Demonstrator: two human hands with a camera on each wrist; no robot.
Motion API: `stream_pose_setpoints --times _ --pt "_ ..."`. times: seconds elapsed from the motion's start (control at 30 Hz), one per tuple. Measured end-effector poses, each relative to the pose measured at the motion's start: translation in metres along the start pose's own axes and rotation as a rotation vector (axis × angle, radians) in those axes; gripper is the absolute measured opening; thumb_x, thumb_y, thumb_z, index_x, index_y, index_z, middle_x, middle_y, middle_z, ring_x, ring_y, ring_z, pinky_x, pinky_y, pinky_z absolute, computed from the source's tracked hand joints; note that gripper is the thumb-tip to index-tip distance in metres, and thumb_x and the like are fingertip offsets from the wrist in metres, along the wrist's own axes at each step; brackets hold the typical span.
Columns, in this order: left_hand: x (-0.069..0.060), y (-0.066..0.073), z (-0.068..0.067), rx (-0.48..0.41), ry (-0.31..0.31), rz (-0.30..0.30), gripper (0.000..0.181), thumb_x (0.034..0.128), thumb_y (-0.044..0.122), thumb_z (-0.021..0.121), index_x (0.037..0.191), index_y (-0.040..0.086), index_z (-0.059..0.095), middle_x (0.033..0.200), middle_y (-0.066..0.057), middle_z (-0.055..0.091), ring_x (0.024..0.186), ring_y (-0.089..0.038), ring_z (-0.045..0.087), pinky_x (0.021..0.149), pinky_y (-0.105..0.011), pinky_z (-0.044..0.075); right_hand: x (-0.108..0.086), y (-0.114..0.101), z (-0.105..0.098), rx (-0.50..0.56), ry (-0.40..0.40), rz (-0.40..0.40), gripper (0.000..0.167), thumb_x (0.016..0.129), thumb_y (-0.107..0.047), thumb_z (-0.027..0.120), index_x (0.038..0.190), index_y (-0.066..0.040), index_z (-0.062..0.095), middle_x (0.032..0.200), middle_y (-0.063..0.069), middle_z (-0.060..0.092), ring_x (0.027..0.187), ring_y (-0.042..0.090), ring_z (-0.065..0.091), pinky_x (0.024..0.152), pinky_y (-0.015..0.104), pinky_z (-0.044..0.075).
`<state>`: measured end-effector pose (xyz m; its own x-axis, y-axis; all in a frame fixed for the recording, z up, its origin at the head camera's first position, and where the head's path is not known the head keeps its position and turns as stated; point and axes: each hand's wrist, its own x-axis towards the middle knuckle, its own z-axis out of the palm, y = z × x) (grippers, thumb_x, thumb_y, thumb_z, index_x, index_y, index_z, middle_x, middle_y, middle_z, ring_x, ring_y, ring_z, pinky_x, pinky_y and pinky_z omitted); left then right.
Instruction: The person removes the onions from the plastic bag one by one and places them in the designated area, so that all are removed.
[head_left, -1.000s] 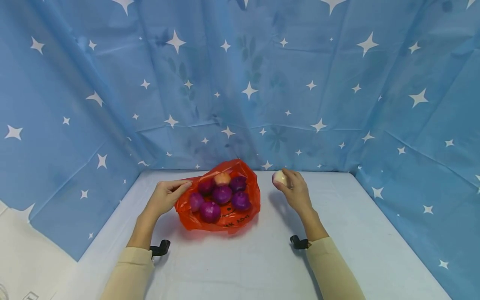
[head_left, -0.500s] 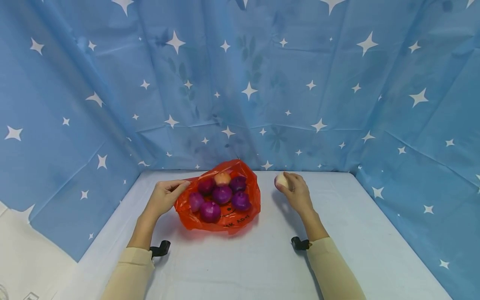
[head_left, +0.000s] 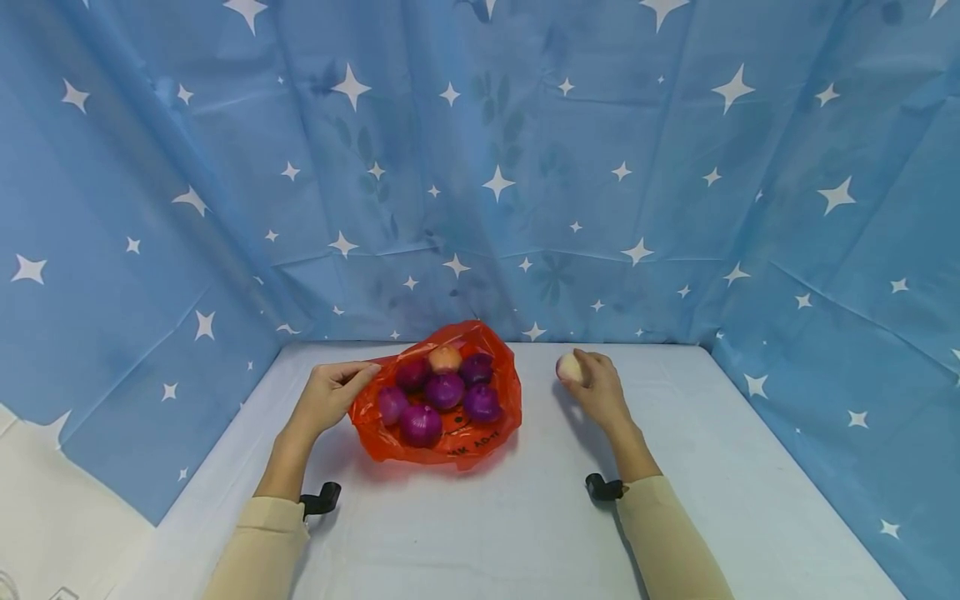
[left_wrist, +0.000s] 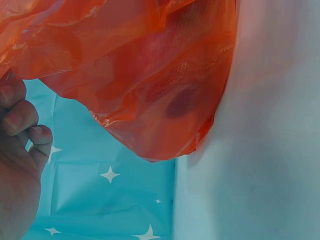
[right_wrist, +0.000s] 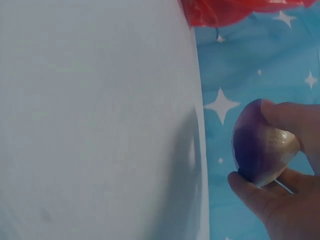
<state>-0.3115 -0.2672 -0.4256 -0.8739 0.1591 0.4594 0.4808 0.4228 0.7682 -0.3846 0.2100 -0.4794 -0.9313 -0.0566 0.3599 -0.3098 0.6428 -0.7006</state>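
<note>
My left hand (head_left: pixel 330 396) pinches the left edge of a red plastic bag (head_left: pixel 468 446), which lies spread open on the table. Inside it are several purple onions (head_left: pixel 420 425) and one orange-pink round fruit or vegetable (head_left: pixel 445 358). To the right of the bag, my right hand (head_left: pixel 600 390) holds a purple-and-white onion (head_left: pixel 567 368) between thumb and fingers, above the table and apart from the bag. The right wrist view shows that onion (right_wrist: pixel 257 145) with its purple side out. In the left wrist view the bag (left_wrist: pixel 150 100) hides most of its contents.
The white table (head_left: pixel 465 533) ends at a blue curtain (head_left: pixel 480 208) with white stars, which closes off the back and both sides. A black wrist mount (head_left: pixel 321 498) sits on the left wrist, another black mount (head_left: pixel 603 487) on the right.
My right hand has drifted slightly right and lower in the head view with the onion, away from the bag. The left hand and the bag have barely moved.
</note>
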Motion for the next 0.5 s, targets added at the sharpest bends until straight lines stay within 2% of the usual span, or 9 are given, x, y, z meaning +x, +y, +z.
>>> stream_pose_setpoints --times 0.27,0.47,0.5 --pt "0.000 0.000 -0.001 0.017 0.003 0.013 0.024 0.1031 0.024 0.068 0.116 0.009 0.081 0.102 -0.014 0.080 0.077 -0.011 0.076 0.069 -0.025 0.062 -0.002 0.019 -0.019 0.018 0.028 0.094 0.065 0.098 -0.015 0.073 0.154 0.001 0.045 0.152 0.032 0.040 0.144 0.050 0.036 0.117 0.065 0.031" --pt "-0.001 0.001 -0.002 0.015 0.002 0.015 0.023 0.1033 0.023 0.067 0.115 0.009 0.081 0.103 -0.013 0.080 0.078 -0.009 0.075 0.070 -0.024 0.062 -0.003 0.036 -0.037 0.000 0.080 0.160 0.065 0.099 -0.015 0.071 0.155 0.003 0.043 0.154 0.035 0.038 0.144 0.053 0.036 0.117 0.065 0.030" --pt "-0.001 0.005 -0.002 0.018 0.004 0.011 0.022 0.1035 0.021 0.067 0.115 0.008 0.080 0.103 -0.014 0.080 0.079 -0.010 0.076 0.071 -0.024 0.062 -0.003 0.039 -0.040 -0.002 0.087 0.174 0.065 0.099 -0.015 0.071 0.155 0.003 0.043 0.155 0.035 0.037 0.144 0.053 0.035 0.117 0.066 0.030"
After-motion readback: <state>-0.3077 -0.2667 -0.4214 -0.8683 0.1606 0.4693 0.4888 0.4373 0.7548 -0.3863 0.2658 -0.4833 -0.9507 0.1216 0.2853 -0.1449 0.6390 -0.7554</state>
